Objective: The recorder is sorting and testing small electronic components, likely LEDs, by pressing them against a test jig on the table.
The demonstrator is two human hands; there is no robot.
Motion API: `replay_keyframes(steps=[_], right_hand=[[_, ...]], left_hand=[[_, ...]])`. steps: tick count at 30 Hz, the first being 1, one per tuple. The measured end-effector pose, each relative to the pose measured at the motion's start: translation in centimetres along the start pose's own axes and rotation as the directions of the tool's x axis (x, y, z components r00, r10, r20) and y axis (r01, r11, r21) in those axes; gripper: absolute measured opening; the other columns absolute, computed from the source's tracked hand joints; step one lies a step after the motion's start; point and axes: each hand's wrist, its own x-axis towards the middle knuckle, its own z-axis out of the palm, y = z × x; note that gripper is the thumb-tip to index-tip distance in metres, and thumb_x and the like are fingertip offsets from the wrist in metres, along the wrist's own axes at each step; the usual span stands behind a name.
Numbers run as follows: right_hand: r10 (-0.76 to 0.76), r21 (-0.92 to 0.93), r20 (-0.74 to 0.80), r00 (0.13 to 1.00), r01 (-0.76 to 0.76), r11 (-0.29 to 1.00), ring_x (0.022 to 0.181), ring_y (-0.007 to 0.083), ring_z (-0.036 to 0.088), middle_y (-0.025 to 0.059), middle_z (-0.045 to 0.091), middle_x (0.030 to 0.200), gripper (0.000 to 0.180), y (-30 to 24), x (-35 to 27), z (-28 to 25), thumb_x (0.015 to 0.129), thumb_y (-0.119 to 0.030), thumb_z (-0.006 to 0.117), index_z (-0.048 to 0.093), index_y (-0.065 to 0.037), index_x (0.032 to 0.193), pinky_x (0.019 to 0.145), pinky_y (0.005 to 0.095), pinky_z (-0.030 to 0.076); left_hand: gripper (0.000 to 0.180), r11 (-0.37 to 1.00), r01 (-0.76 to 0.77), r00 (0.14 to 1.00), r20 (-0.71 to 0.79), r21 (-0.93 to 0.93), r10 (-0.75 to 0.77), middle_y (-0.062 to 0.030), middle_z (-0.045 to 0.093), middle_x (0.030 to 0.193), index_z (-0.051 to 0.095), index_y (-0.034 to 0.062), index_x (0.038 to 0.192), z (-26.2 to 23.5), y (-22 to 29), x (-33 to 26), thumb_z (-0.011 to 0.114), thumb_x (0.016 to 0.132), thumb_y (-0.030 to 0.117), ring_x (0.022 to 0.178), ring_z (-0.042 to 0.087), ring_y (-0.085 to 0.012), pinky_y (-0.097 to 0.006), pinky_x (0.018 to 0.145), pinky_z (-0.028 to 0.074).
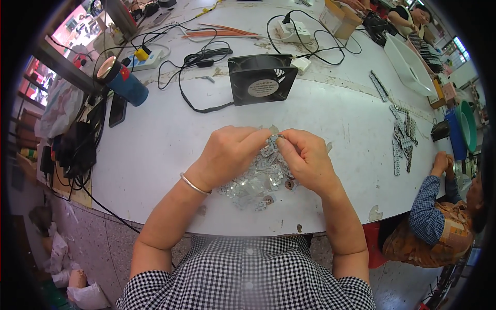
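My left hand [226,152], with a silver bangle on its wrist, and my right hand [311,160] meet over the middle of the table. Their fingertips pinch a small grey, flat piece with holes [272,140], which looks like a little circuit board. Fingers hide part of it. Beneath and just in front of my hands lies a loose pile of small grey and clear pieces [266,175]. A few round brownish parts [289,184] show at the pile's right side. Beyond my hands, a black square fan [261,80] stands upright on the table.
Grey perforated strips [403,134] lie at the right, near a white tray [408,64]. A blue tumbler [124,82] and dark phone [118,109] rest at the left. Cables and power strips [294,32] cross the back. A co-worker [439,217] sits at the right edge.
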Motion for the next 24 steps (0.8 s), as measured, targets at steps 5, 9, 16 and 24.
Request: replay_keyframes(steps=[5, 9, 16, 24], right_hand=[[-0.017, 0.002, -0.035, 0.999, 0.017, 1.000, 0.069, 0.0141, 0.056, 0.0079, 0.064, 0.078, 0.017, 0.1, 0.1, 0.2, 0.093, -0.011, 0.058, 0.067, 0.003, 0.098, 0.063, 0.0287, 0.045], [0.029, 0.022, -0.052, 0.998, -0.028, 0.999, 0.068, 0.0093, 0.054, 0.0043, 0.064, 0.077, 0.017, 0.2, 0.0, 0.4, 0.095, -0.011, 0.058, 0.067, 0.004, 0.097, 0.061, 0.0253, 0.044], [0.107, 0.150, -0.077, 0.991, -0.094, 0.984, 0.064, 0.0025, 0.050, -0.0023, 0.062, 0.073, 0.018, 0.4, 0.0, 0.4, 0.097, -0.012, 0.057, 0.067, 0.003, 0.097, 0.058, 0.0209, 0.042], [0.135, 0.163, -0.089, 0.987, -0.119, 0.979, 0.062, 0.0019, 0.049, -0.0023, 0.062, 0.073, 0.017, 0.5, -0.2, 0.6, 0.096, -0.011, 0.058, 0.068, 0.003, 0.097, 0.055, 0.0204, 0.040]], left_hand=[[0.023, 0.999, 0.039, 0.999, 0.003, -0.033, -0.039, -0.0125, 0.069, 0.084, 0.066, 0.0018, 0.101, 0.0, 0.1, 0.1, 0.071, 0.078, 0.003, 0.071, 0.067, -0.0292, -0.035, 0.063, 0.054], [0.023, 0.998, 0.041, 0.996, -0.075, -0.054, -0.045, -0.0134, 0.069, 0.083, 0.065, 0.0008, 0.100, 0.5, 0.2, 0.1, 0.071, 0.077, 0.000, 0.067, 0.066, -0.0286, -0.034, 0.059, 0.053], [0.021, 0.995, 0.042, 0.991, -0.120, -0.090, -0.052, -0.0132, 0.067, 0.079, 0.064, -0.0002, 0.097, 0.6, 0.8, 0.0, 0.071, 0.077, -0.002, 0.063, 0.064, -0.0270, -0.033, 0.054, 0.051], [0.018, 0.971, 0.183, 0.976, -0.094, -0.155, -0.198, -0.0129, 0.067, 0.079, 0.066, -0.0004, 0.096, 0.6, 1.9, -0.2, 0.072, 0.079, 0.001, 0.062, 0.063, -0.0227, -0.030, 0.055, 0.050]])
